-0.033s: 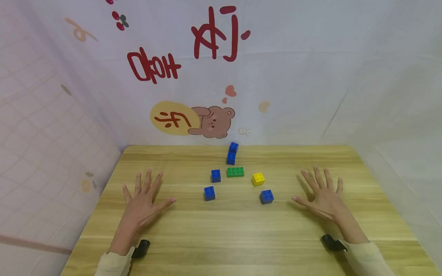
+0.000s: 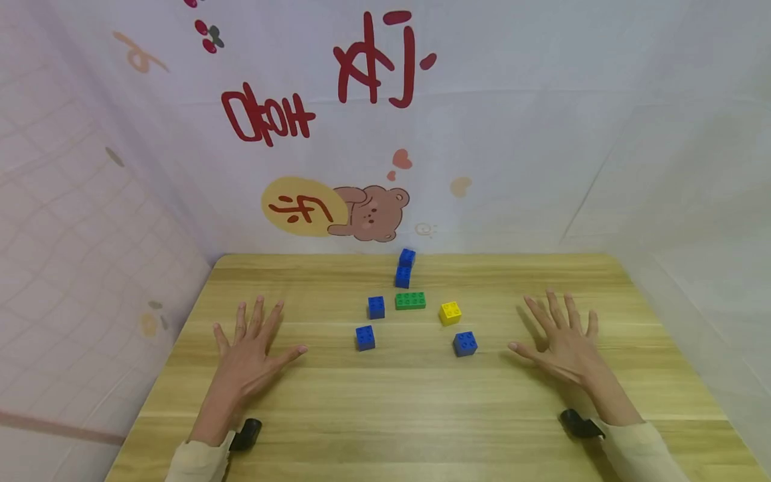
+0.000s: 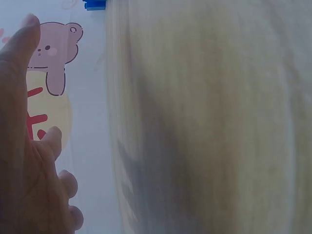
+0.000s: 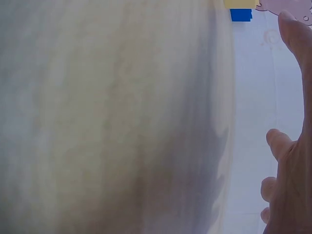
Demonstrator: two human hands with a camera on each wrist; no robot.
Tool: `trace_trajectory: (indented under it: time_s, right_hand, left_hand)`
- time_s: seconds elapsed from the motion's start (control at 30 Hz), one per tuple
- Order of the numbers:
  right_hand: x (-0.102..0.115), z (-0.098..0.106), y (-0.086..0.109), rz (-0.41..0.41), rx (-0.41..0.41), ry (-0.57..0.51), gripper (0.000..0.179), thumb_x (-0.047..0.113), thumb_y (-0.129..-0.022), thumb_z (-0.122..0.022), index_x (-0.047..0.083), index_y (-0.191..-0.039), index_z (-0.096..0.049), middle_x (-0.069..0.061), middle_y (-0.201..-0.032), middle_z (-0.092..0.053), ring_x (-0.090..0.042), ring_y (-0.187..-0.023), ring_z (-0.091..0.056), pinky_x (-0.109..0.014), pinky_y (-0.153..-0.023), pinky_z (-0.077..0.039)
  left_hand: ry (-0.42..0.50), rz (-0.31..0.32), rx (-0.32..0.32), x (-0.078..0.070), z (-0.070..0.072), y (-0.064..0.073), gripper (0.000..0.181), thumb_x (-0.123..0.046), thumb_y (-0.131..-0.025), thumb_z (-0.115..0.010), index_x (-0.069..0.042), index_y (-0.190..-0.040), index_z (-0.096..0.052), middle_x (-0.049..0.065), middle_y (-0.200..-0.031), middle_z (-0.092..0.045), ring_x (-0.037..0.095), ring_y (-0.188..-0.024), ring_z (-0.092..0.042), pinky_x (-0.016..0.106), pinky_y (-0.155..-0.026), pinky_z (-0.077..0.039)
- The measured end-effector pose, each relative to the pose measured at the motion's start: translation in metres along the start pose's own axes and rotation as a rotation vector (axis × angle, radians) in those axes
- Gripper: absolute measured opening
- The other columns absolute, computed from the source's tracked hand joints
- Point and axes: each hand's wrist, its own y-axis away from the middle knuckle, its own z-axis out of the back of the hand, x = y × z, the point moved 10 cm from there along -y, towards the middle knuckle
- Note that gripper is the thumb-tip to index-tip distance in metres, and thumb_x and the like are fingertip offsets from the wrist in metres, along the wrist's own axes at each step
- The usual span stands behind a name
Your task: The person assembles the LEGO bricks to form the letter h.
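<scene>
Well, left hand [image 2: 247, 358] and right hand [image 2: 569, 351] seemingly hover, fingers spread apart. Between them lie studded toy bricks [image 2: 411, 301].

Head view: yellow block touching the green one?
No, bare tabletop shows between the yellow block and the green block.

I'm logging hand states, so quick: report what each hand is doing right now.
Left hand: open, spread wide, holding nothing.
Right hand: open, spread wide, holding nothing.
</scene>
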Motion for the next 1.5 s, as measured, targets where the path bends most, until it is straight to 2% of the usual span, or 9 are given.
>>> trace_trajectory:
  time_s: [0.33,0.5,0.77,1.03,1.3,1.5]
  right_hand:
    - [0.007,0.002,-0.004,0.015,-0.028,-0.021,0.098,0.069,-0.091,-0.062,0.029,-0.166,-0.013,-0.013,-0.173,0.007,-0.042,-0.159,0.014,-0.082,-0.113,0.015]
    - [0.015,0.004,-0.007,0.027,-0.041,-0.046,0.098,0.067,-0.091,-0.063,0.029,-0.166,-0.014,-0.013,-0.173,0.007,-0.045,-0.158,0.01,-0.082,-0.115,0.01]
    - [0.031,0.004,-0.01,0.064,-0.062,-0.098,0.097,0.061,-0.091,-0.067,0.023,-0.166,-0.019,-0.017,-0.173,0.002,-0.051,-0.157,-0.003,-0.078,-0.117,-0.008]
    - [0.045,0.002,-0.014,0.077,-0.041,-0.17,0.094,0.057,-0.094,-0.066,0.022,-0.166,-0.017,-0.012,-0.173,0.005,-0.046,-0.158,-0.005,-0.077,-0.118,-0.013]
    - [0.057,-0.004,-0.018,0.079,-0.005,-0.219,0.093,0.055,-0.095,-0.066,0.026,-0.166,-0.014,-0.011,-0.174,0.002,-0.059,-0.149,-0.022,-0.082,-0.112,-0.021]
    - [0.067,-0.009,-0.019,0.096,0.017,-0.284,0.092,0.052,-0.095,-0.067,0.028,-0.166,-0.013,-0.009,-0.174,0.001,-0.059,-0.149,-0.021,-0.085,-0.108,-0.023]
  left_hand:
    - [0.029,0.004,0.012,-0.001,-0.006,-0.004,0.098,-0.074,-0.093,-0.053,-0.034,-0.165,0.001,0.005,-0.172,0.015,0.037,-0.157,0.023,0.081,-0.112,0.021]
    - [0.037,-0.003,0.014,-0.006,-0.009,-0.008,0.098,-0.074,-0.093,-0.053,-0.034,-0.165,0.0,0.005,-0.172,0.015,0.038,-0.157,0.021,0.082,-0.112,0.017]
    - [0.057,-0.006,0.014,-0.013,-0.016,-0.013,0.099,-0.076,-0.092,-0.052,-0.036,-0.165,0.001,0.007,-0.172,0.013,0.041,-0.158,0.015,0.083,-0.114,0.013]
    - [0.094,-0.025,0.017,-0.028,-0.023,-0.016,0.1,-0.074,-0.092,-0.055,-0.032,-0.166,-0.002,0.014,-0.173,0.011,0.045,-0.159,0.008,0.081,-0.117,0.005]
    - [0.146,-0.046,0.018,-0.042,-0.031,-0.018,0.101,-0.074,-0.092,-0.056,-0.03,-0.166,-0.004,0.018,-0.173,0.007,0.044,-0.159,0.005,0.077,-0.121,-0.002]
    - [0.168,-0.072,0.009,-0.05,-0.033,-0.019,0.1,-0.072,-0.092,-0.058,-0.031,-0.166,-0.003,0.018,-0.173,0.002,0.041,-0.16,0.001,0.075,-0.123,-0.006]
